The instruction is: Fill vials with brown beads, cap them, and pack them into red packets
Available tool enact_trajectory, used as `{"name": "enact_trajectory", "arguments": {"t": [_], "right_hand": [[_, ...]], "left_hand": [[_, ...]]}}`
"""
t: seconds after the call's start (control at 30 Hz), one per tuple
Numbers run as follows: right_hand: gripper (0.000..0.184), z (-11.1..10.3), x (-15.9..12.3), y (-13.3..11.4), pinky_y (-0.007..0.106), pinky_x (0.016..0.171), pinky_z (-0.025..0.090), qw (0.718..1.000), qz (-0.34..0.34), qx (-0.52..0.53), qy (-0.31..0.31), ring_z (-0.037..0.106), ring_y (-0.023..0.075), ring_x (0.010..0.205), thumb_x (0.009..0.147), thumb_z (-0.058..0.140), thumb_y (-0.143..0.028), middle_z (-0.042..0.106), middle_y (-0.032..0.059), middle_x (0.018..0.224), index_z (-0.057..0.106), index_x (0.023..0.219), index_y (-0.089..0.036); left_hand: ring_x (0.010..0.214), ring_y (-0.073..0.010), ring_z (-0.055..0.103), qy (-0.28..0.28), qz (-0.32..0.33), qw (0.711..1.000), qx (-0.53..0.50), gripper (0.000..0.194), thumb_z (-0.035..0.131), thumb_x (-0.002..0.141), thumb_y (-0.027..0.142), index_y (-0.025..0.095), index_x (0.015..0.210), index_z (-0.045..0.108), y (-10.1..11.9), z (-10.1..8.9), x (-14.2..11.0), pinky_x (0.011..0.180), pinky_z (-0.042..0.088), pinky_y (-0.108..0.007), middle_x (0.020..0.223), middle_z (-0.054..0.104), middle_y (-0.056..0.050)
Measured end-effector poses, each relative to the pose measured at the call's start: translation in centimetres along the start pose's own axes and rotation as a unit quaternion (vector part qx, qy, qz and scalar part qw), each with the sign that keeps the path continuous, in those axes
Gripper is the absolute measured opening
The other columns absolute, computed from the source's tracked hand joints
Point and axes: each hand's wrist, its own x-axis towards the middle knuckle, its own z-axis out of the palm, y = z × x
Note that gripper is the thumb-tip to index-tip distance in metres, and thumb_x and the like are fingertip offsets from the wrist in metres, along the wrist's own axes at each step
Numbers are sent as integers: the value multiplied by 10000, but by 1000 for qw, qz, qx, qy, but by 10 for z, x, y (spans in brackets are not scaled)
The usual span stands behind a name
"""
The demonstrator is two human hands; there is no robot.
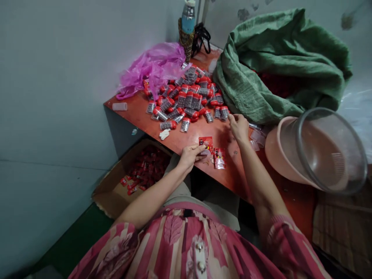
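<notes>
The left hand (190,155) is pinching a red printed packet (206,140) between thumb and fingers at the near edge of the table (242,180). The right hand (240,127), at 2 o'clock from that packet, has its fingertips at the edge of a pile of red-capped clear containers (188,100); whether it grips one cannot be told.

Judging by how things lie, the work looks well under way but far from over. Many small red packets (148,166) fill much of a cardboard carton (106,199) at 8 o'clock, probably finished pieces, while the big pile at 11 to 12 o'clock seems left to handle. The dark contents of the containers cannot be made out.

By count: one packet in the left hand and, just beside it at 4 o'clock, a second packet (220,158), possibly several stacked; several dozen containers, too overlapped for an exact figure; and packets in the carton too many and too dim to number. There is one pink plastic bag (165,58) at 11 o'clock, one bottle (188,23) at 12, one green fabric sack (247,89) between 1 and 2, and two basins (274,149) at 3.
</notes>
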Motion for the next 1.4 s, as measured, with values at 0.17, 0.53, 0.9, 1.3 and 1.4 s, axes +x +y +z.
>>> {"name": "enact_trajectory", "arguments": {"t": [0.17, 0.53, 0.9, 1.3, 1.4], "right_hand": [[222, 8, 45, 0, 450, 891, 297, 998, 6, -61, 30, 532, 294, 1054, 708, 577, -311, 638, 168, 917, 600, 751, -95], [181, -2, -104, 3, 246, 446, 447, 957, 22, 274, -94, 547, 100, 448, 688, 681, -334, 611, -17, 594, 611, 759, -184], [288, 21, -191, 6, 221, 466, 502, 946, 64, 312, -67, 600, 108, 490, 716, 665, -376, 644, -18, 624, 560, 887, -170], [262, 18, -195, 14, 247, 507, 519, 956, 7, 291, -20, 594, 110, 504, 707, 673, -364, 638, -24, 642, 569, 863, -182], [251, 19, -194, 16, 238, 504, 509, 957, 1, 289, -19, 587, 104, 497, 706, 678, -350, 631, -31, 631, 569, 861, -186]], "left_hand": [[548, -97, 605, 29, -6, 997, -70, 234, 764, 589, 267, 75, 644, 643, 9, -4, -1, 566, 515, -216, 632, 652, -51], [604, -99, 620, 63, -10, 974, -219, 159, 714, 677, 212, 120, 734, 598, 17, -5, 6, 644, 529, -247, 690, 649, -14], [562, -83, 586, 30, -2, 976, -217, 235, 739, 650, 254, 128, 688, 544, 0, 24, -10, 611, 476, -209, 648, 623, 0], [572, -99, 596, -64, 2, 995, -82, 328, 778, 583, 317, 103, 760, 603, -8, 22, -19, 617, 481, -224, 630, 632, -21], [567, -110, 600, -80, -4, 995, -65, 306, 769, 594, 314, 89, 748, 627, -8, 20, -18, 589, 480, -226, 617, 637, -35]]}}
